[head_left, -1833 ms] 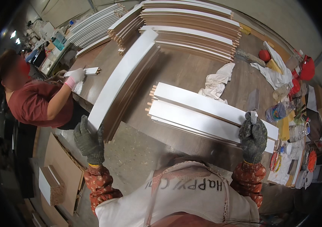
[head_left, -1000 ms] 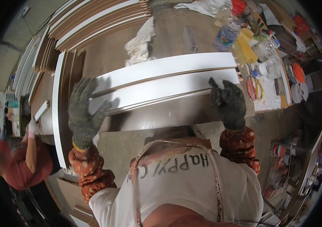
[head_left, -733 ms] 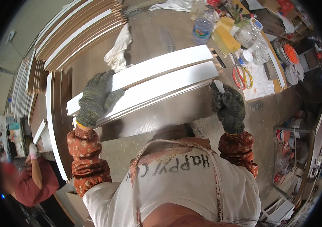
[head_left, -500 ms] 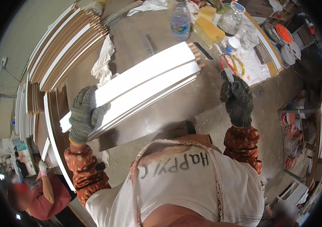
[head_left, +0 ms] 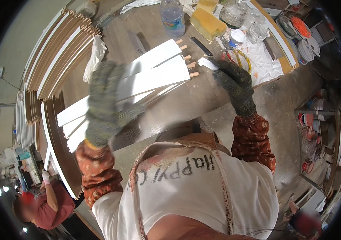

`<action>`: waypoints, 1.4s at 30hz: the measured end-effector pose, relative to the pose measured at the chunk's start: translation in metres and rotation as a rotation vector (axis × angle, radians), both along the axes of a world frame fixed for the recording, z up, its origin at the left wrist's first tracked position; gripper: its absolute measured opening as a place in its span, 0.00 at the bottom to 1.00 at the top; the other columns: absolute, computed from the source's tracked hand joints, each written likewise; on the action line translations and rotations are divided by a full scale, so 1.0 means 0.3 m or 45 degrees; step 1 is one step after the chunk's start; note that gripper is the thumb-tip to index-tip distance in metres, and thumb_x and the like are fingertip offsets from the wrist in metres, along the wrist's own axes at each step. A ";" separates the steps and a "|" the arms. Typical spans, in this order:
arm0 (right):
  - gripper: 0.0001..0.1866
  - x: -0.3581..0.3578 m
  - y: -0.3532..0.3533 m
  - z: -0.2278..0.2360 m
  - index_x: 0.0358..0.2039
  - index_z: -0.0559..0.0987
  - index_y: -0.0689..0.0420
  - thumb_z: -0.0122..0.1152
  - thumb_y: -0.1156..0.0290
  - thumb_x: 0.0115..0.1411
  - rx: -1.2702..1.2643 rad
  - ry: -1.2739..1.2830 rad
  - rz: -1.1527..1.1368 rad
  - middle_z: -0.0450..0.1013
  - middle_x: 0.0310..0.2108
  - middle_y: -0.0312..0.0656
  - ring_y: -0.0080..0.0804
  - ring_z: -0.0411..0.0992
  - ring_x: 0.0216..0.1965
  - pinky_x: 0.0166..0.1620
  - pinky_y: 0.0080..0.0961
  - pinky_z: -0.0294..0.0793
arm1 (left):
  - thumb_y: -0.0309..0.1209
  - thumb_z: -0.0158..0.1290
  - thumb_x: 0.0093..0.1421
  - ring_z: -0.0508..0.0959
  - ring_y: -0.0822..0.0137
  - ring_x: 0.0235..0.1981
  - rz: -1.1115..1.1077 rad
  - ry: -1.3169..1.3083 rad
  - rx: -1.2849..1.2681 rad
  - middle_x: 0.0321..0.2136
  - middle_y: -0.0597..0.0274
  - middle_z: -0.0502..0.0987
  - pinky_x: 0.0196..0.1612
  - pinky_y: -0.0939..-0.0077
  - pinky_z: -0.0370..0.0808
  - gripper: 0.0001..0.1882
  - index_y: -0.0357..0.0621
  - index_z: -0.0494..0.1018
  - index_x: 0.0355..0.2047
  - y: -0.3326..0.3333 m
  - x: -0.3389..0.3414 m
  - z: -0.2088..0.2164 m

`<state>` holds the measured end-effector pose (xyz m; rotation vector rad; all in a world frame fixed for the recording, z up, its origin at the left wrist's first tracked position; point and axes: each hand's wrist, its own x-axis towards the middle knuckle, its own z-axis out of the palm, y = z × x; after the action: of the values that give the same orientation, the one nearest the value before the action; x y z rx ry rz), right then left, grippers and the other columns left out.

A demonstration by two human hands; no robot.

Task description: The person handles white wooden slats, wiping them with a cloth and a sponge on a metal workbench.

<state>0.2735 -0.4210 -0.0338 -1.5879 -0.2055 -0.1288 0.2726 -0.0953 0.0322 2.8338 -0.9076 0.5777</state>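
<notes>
Several white slats (head_left: 154, 82) with round wooden pegs at their right ends lie fanned out in a slanting pile on the table. Across their left part lies my left hand (head_left: 105, 102) in a dark green knit glove, blurred by motion, its fingers stretched out and thumb apart. My right hand (head_left: 236, 86), in a matching glove, is closed on a small flat white piece (head_left: 207, 63), whose exact kind I cannot make out. It hovers just right of the peg ends, apart from the slats.
Stacked pegged slats (head_left: 60, 56) stand at far left near a white cloth (head_left: 95, 58). At the back are a plastic bottle (head_left: 172, 20), yellow sponge (head_left: 207, 25), glass jars (head_left: 233, 14) and a black strip (head_left: 201, 46). A person in a red shirt (head_left: 54, 206) works at lower left; another person (head_left: 307, 222) is lower right.
My left hand has moved up and right over the slats, which now lie more spread apart. The right hand has come left toward the peg ends with the white piece.
</notes>
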 end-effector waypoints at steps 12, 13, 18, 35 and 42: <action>0.14 0.141 -0.038 -0.121 0.43 0.78 0.56 0.61 0.76 0.55 -0.672 -0.816 0.224 0.74 0.47 0.45 0.39 0.73 0.47 0.49 0.29 0.74 | 0.45 0.65 0.45 0.71 0.52 0.50 -0.089 0.105 0.071 0.50 0.54 0.72 0.54 0.56 0.67 0.37 0.41 0.67 0.53 -0.077 0.033 -0.073; 0.14 0.150 -0.040 -0.121 0.42 0.78 0.55 0.61 0.76 0.54 -0.744 -0.929 0.233 0.74 0.47 0.46 0.40 0.73 0.47 0.49 0.30 0.75 | 0.45 0.65 0.45 0.71 0.52 0.50 -0.080 0.128 0.065 0.50 0.54 0.72 0.54 0.56 0.67 0.37 0.41 0.67 0.53 -0.074 0.034 -0.074; 0.10 0.182 -0.033 -0.094 0.38 0.80 0.58 0.61 0.75 0.53 -0.767 -1.031 0.371 0.74 0.46 0.45 0.40 0.73 0.46 0.48 0.34 0.75 | 0.49 0.63 0.46 0.72 0.53 0.49 -0.043 0.107 0.056 0.48 0.56 0.72 0.51 0.56 0.68 0.36 0.45 0.68 0.52 -0.066 0.029 -0.088; 0.16 0.230 -0.040 -0.073 0.40 0.81 0.58 0.66 0.71 0.49 -0.674 -0.946 0.312 0.76 0.45 0.42 0.35 0.73 0.36 0.40 0.32 0.73 | 0.50 0.62 0.45 0.73 0.52 0.49 -0.086 0.063 0.106 0.48 0.53 0.73 0.53 0.54 0.67 0.36 0.43 0.68 0.50 -0.070 0.036 -0.081; 0.16 0.231 -0.035 -0.082 0.40 0.81 0.57 0.66 0.71 0.48 -0.742 -1.115 0.389 0.76 0.44 0.41 0.35 0.72 0.36 0.38 0.32 0.72 | 0.52 0.61 0.46 0.72 0.52 0.50 -0.089 0.074 0.096 0.49 0.53 0.73 0.53 0.53 0.67 0.37 0.42 0.68 0.50 -0.060 0.040 -0.088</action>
<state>0.3427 -0.4315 -0.0583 -1.9593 -1.2516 -0.5633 0.2847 -0.1133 0.0057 2.8545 -1.0346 0.4601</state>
